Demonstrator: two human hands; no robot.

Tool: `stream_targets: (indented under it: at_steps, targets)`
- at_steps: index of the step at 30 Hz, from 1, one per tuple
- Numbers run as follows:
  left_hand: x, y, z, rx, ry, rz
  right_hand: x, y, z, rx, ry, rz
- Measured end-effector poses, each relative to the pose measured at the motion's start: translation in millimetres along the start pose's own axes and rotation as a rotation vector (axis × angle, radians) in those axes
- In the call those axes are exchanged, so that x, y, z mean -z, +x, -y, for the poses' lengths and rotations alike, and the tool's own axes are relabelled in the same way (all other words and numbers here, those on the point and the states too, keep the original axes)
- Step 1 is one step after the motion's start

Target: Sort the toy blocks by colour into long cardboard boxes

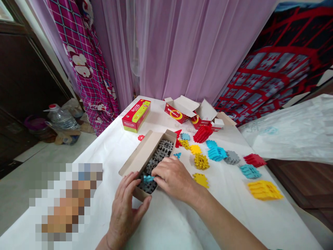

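Observation:
A long open cardboard box [142,149] lies lengthwise on the table, its lid folded out to the left. Inside it are rows of grey toothed building pieces [158,156]. My left hand [125,205] grips the near end of this box, fingers over its left side and thumb at the near corner. Over the box's near part, my right hand [174,178] pinches a light blue building piece [148,178], which sits on or just above the grey ones. Part of the box's right side is hidden behind my right hand.
Loose yellow pieces [201,162], blue pieces [217,153] and red pieces [203,133] lie to the right. A closed red-and-green box [136,115] stands at the back left. Two opened red boxes [179,109] are at the back. A blurred patch [70,201] covers the left side.

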State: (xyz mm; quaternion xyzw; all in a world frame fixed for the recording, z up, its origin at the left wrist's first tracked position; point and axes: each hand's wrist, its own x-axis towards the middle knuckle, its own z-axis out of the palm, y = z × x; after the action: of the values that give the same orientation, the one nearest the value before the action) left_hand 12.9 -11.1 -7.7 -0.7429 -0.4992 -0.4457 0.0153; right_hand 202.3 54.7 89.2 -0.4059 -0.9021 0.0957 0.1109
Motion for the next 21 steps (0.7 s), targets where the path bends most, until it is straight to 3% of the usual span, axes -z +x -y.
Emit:
stream_targets:
  at_steps: [6, 12, 16, 21]
  targets:
    - [1, 1, -1, -0.016, 0.005, -0.001, -1, 1, -4, 0.11, -0.015, 0.004]
    - [1, 0, 0, -0.019, 0.0, 0.003, 6, 1, -10, 0.087, 0.063, 0.031]
    - [0, 0, 0, -0.017, 0.001, -0.004, 9, 6, -6, 0.128, -0.006, 0.084]
    - [0, 1, 0, -0.008, -0.009, -0.001, 9, 9, 1, 0.234, -0.154, 0.031]
